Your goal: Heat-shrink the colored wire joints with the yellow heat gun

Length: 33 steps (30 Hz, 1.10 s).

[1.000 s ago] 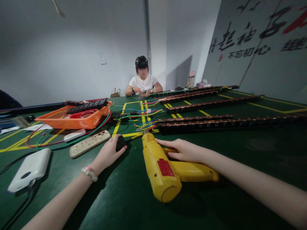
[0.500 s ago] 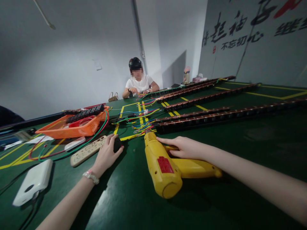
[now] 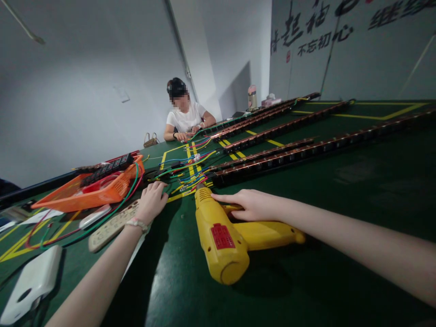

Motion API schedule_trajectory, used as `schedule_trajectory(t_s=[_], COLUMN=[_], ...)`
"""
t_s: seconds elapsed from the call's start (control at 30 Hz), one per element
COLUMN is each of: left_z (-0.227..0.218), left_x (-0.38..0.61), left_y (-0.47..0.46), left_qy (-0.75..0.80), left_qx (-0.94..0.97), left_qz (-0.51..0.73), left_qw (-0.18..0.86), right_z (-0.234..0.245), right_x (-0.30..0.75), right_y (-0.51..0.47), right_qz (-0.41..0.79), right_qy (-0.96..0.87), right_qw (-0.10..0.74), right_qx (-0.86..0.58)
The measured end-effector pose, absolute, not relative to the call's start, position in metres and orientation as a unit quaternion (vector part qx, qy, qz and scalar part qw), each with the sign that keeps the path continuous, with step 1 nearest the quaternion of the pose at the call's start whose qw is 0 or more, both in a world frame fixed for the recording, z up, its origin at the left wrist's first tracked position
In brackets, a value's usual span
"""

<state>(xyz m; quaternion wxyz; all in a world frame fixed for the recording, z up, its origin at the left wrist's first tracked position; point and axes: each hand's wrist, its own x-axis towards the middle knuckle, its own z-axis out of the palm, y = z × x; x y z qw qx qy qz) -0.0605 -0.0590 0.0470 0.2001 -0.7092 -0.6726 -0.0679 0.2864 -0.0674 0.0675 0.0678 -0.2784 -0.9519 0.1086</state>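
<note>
A yellow heat gun (image 3: 218,245) with a red label lies on the green table, nozzle pointing away from me. My right hand (image 3: 243,204) grips it from the right, between barrel and handle, its index finger along the barrel near the nozzle. At the nozzle tip, the bare ends of several coloured wires (image 3: 195,180) lie together, running from a long dark strip with copper bars (image 3: 259,164). My left hand (image 3: 153,200) reaches over the far end of a beige power strip (image 3: 114,227), fingers stretched forward and thumb apart. Whatever is under its palm is hidden.
An orange basket (image 3: 112,193) with black and red parts stands at left. Near it lie a white power bank (image 3: 34,284), a white mouse-like object (image 3: 95,217) and loose cables. More copper strips (image 3: 289,122) run back right. Across the table sits a person (image 3: 185,119), hands on wires.
My left hand has moved forward off a black plug-like block, which no longer shows. My right hand stays on the heat gun. The view has turned slightly right.
</note>
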Motion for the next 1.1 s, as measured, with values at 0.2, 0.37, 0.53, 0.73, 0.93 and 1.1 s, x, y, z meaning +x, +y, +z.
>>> schedule_trajectory(t_s=[0.2,0.37,0.53,0.73,0.93,1.1], left_z=[0.063,0.067,0.058,0.052,0.045,0.053], left_x=[-0.058,-0.066,-0.077,-0.076,-0.072,-0.077], left_y=[-0.004,0.020,0.030,0.040,0.047,0.055], left_qy=[-0.676,-0.694,-0.717,-0.745,-0.780,-0.789], left_qx=[-0.714,-0.700,-0.682,-0.653,-0.607,-0.595], left_qz=[0.011,0.003,0.029,0.064,0.053,0.069], left_qw=[0.182,0.168,0.141,0.119,0.141,0.140], right_z=[0.069,0.071,0.070,0.070,0.070,0.070], right_x=[0.285,0.285,0.285,0.285,0.285,0.285], right_y=[-0.068,-0.069,-0.070,-0.069,-0.069,-0.069], right_qz=[0.096,0.097,0.097,0.095,0.097,0.107], right_qy=[-0.954,-0.954,-0.953,-0.955,-0.956,-0.955], right_qw=[0.066,0.063,0.069,0.064,0.065,0.071], right_qx=[-0.276,-0.278,-0.279,-0.274,-0.268,-0.269])
